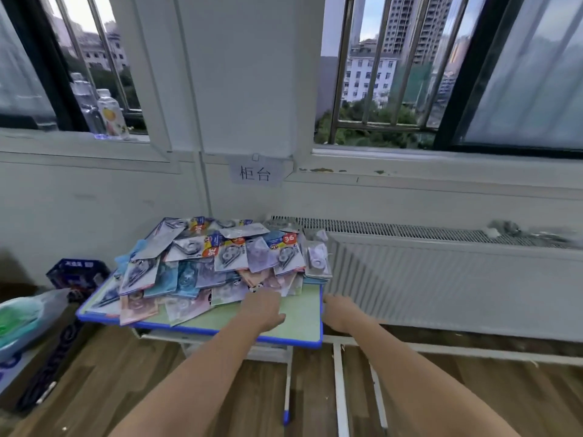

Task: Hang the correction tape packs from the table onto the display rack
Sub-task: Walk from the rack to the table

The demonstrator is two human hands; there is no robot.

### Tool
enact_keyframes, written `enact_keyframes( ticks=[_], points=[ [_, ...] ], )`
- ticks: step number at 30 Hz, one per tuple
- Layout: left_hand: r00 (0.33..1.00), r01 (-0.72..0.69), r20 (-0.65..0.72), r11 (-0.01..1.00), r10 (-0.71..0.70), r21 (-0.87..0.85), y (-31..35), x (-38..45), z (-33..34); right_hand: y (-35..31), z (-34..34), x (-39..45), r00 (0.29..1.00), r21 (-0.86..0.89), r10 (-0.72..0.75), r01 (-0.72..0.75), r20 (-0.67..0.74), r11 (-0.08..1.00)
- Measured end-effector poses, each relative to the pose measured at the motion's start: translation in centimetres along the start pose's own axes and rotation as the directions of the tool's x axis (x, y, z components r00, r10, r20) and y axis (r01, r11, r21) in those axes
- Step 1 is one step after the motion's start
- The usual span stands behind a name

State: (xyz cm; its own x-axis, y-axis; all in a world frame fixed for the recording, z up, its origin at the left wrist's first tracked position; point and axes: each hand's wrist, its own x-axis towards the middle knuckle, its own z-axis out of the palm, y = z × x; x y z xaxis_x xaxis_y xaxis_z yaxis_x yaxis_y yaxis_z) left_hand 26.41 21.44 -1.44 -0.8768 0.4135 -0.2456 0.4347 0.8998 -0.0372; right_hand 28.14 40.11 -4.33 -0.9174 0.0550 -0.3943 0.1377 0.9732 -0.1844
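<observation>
Several correction tape packs (220, 260) lie in a loose pile on a small table with a green top and blue rim (303, 313). My left hand (263, 309) reaches over the table's near part, its fingers at the front edge of the pile; the blur hides whether it touches a pack. My right hand (339, 312) hovers just off the table's right edge, fingers loosely curled and holding nothing. No display rack is in view.
A white radiator (441, 279) runs along the wall to the right of the table. A blue box (77, 274) and a plastic bag (25, 316) sit at the left. Bottles (108, 115) stand on the windowsill. Wooden floor lies below.
</observation>
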Motion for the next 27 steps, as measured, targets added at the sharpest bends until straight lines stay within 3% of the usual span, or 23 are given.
enact_keyframes(
  ticks=[13, 19, 27],
  points=[
    [0.997, -0.064, -0.054, 0.990, 0.058, -0.122, -4.7, 20.3, -3.4, 2.4, -5.8, 16.0, 0.977, 0.171, 0.210, -0.198, -0.050, 0.965],
    [0.993, -0.097, -0.079, 0.986, 0.086, -0.135, -4.1, 24.7, -2.4, 2.6, -5.7, 20.2, 0.958, 0.321, 0.286, -0.281, 0.031, 0.904],
    [0.999, 0.024, -0.028, 0.984, -0.030, -0.178, -4.0, 27.2, -1.8, 1.6, -3.6, 23.5, 0.942, 0.531, 0.323, -0.319, 0.089, 0.785]
  ],
)
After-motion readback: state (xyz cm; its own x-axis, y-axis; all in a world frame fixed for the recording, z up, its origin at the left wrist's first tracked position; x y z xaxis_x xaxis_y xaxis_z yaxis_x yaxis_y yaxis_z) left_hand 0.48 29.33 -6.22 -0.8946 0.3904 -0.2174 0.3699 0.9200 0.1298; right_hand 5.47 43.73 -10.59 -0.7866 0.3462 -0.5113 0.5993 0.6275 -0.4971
